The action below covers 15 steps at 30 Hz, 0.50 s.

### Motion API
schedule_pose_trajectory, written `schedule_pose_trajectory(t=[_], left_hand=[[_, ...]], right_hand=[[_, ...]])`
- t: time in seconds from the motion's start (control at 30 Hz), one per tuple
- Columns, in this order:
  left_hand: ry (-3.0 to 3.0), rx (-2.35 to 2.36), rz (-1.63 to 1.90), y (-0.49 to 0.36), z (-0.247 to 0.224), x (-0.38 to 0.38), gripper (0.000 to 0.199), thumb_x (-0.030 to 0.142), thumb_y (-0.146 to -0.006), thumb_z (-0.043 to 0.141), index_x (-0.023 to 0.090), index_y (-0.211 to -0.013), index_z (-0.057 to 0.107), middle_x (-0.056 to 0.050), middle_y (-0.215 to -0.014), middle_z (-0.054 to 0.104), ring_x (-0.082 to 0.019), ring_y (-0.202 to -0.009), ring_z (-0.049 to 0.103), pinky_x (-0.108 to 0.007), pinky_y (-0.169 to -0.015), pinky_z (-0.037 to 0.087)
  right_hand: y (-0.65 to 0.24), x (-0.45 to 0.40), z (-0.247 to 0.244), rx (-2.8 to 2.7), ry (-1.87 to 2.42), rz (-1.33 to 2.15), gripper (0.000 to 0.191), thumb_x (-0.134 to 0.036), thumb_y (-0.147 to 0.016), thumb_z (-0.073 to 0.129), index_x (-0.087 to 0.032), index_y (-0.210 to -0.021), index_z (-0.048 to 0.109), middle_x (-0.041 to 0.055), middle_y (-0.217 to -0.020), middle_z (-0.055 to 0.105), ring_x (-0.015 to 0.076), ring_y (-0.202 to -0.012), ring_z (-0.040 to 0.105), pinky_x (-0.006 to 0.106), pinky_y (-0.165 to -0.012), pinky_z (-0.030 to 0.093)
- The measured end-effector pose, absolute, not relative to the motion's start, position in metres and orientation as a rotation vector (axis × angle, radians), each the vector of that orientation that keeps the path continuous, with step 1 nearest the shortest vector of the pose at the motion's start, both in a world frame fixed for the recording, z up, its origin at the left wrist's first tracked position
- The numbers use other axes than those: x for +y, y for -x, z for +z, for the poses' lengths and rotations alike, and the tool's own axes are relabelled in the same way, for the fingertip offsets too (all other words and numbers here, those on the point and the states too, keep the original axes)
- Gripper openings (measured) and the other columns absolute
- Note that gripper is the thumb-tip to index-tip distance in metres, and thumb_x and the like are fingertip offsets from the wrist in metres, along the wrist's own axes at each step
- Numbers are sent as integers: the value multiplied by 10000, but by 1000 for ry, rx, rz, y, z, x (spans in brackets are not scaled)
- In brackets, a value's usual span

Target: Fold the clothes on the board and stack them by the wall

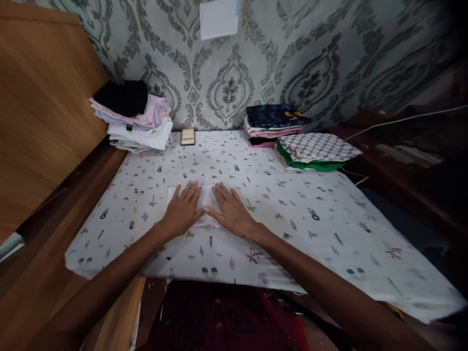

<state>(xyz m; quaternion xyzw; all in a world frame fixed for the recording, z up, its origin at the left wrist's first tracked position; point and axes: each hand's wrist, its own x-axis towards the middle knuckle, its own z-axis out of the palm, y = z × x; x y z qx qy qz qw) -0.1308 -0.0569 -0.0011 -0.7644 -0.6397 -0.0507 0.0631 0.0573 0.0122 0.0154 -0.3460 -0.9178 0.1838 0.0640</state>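
Pressing a small white piece [208, 199], likely fabric, flat mid-frame on the cloth-covered bench [292, 195]. My left hand [185, 205] covers its left part, my right hand [234, 210] its right; palms down, fingers [196, 194] loosely spread, nothing gripped, thumbs meeting or nearly so. Step in hand, as I judge it: smoothing. What lies under my palms is hidden; can't tell whether creases remain there. Next move seems to call for a light lift without dragging, then fingertips under one edge. Well apart from me: garment stack [141, 134] upper left, second stack [276, 117] and lattice-patterned bundle [318, 147] upper right.
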Motion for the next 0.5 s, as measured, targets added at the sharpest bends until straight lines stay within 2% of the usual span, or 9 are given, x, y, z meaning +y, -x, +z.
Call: schedule_pose_trajectory(t=[0.1, 0.2, 0.33, 0.5], left_hand=[[2476, -1838, -121, 112, -7, -51, 662, 445, -1009, 351, 153, -1589, 220, -168, -1644, 250, -314, -1540, 159, -545, -1230, 141], [2537, -1842, -98, 109, -12, -48, 708, 455, -983, 412, 166, -1593, 199, -165, -1653, 222, -321, -1541, 143, -545, -1232, 112], [2411, -2009, -134, 123, -11, -57, 775, 577, -984, 338, 121, -1590, 179, -196, -1635, 259, -326, -1533, 181, -584, -1208, 170], [2270, -2194, -70, 155, -10, -72, 896, 723, -937, 293, 75, -1556, 267, -233, -1632, 230, -371, -1527, 176, -622, -1178, 212]], right_hand=[[-33, 11, 20, -2730, 985, 654, 934, -729, -961, 164, -28, -1568, 273, 185, -1643, 227, 282, -1546, 109, 479, -1255, 102], [-13, 10, 12, -2706, 935, 706, 927, -721, -966, 158, -21, -1554, 309, 189, -1640, 231, 278, -1545, 116, 467, -1250, 128], [-9, 13, -1, -2677, 996, 640, 881, -699, -979, 154, -55, -1560, 311, 182, -1638, 250, 261, -1542, 143, 457, -1246, 138], [-24, 17, -5, -2747, 1105, 514, 887, -686, -984, 151, -26, -1557, 296, 193, -1642, 232, 267, -1547, 116, 447, -1250, 100]])
